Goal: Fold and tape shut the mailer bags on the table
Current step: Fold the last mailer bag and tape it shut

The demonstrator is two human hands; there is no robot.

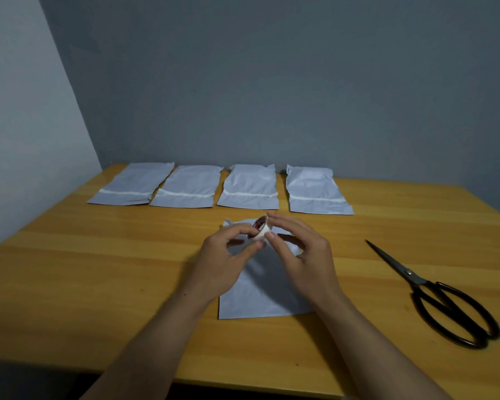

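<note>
Wooden table, light yellow-brown grain w/ plank seams running left to right, pushed into a room corner. Grey-blue wall behind it, and a paler wall on the left side.

At the back edge I see four grey mailer bags in a row, flat, each w/ a white strip across the near part. The two left ones touch; the others sit just apart. A fifth mailer bag lies nearer, mid-table, directly under both hands.

The left hand pinches a small white tape roll btwn thumb and curled fingers, held above the fifth bag. The right hand also has thumb and index finger curled onto the roll's right side.

There's red and dark print on the roll's core, too small to read.

Black scissors lie closed on the table, well to the right, blades pointing to the back.
</note>
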